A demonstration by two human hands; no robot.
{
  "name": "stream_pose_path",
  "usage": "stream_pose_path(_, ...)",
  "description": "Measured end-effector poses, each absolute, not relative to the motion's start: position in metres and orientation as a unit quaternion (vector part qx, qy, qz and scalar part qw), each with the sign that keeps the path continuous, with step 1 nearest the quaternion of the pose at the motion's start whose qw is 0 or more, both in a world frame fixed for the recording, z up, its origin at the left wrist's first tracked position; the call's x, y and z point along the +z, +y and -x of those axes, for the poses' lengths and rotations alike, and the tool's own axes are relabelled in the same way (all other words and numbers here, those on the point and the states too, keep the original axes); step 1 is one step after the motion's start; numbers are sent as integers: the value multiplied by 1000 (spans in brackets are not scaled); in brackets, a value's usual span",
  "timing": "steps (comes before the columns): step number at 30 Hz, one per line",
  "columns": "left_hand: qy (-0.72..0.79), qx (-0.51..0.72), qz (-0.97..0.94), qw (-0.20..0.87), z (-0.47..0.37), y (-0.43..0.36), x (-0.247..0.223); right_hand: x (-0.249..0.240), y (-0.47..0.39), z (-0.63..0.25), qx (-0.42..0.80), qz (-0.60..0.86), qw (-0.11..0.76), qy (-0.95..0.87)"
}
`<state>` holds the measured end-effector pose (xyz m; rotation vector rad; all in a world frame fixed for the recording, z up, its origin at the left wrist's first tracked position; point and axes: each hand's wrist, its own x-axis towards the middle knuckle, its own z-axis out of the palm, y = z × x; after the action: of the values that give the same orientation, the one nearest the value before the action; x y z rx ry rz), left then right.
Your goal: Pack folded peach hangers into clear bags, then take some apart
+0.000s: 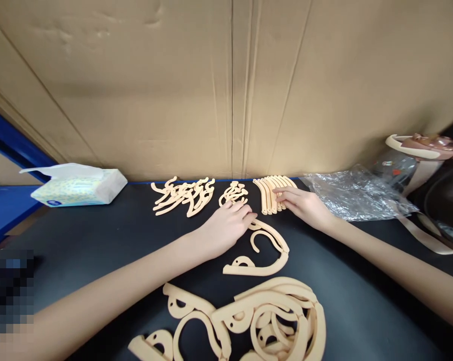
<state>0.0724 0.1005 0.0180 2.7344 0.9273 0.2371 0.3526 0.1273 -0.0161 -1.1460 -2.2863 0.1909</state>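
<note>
My left hand (pixel 226 228) has its fingers curled down beside a small pile of beige hooks (pixel 234 189). Its fingertips are partly hidden, so I cannot see what they grip. Just under its thumb lies the upper end of a folding hanger (pixel 282 244), which rests on the table with its hook inside the curve. My right hand (pixel 307 204) reaches over a neat row of curved hanger arms (pixel 264 193). Its fingers are stretched out and touch the row. To the left is a loose heap of curved beige pieces (pixel 183 194).
Nearest me, several folding hangers (pixel 271 296) lie heaped on the black table (pixel 109 245). A tissue pack (pixel 79 185) stands at the back left. Crumpled clear plastic (pixel 356 193) and a brown lidded bottle with a strap (pixel 425 148) are at the right. Cardboard (pixel 154 90) walls the back.
</note>
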Motion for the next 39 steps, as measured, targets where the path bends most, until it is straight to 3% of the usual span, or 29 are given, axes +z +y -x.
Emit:
stream_pose_path(4,312,109,-921,204,-70,111,24,-15,132,-353,111,438,294,-842)
stream_pose_path(11,342,201,-806,440,-70,114,47,17,109,-307,222,444,333,-802)
stream_pose_path(16,406,314,-706,488,-71,117,55,47,96,-278,263,429,327,-800)
stream_pose_path(22,438,360,-687,455,-63,117,66,61,106,-283,156,477,362,-786)
stream_pose_path(27,446,342,-733,383,-69,108,64,65,104,-277,105,477,333,-807)
stream_pose_path(33,495,335,-770,224,-79,94,55,54,112,-268,207,479,348,-779)
stream_pose_path(39,559,305,-752,170,-54,129,57,66,134,-289,367,476,438,-668)
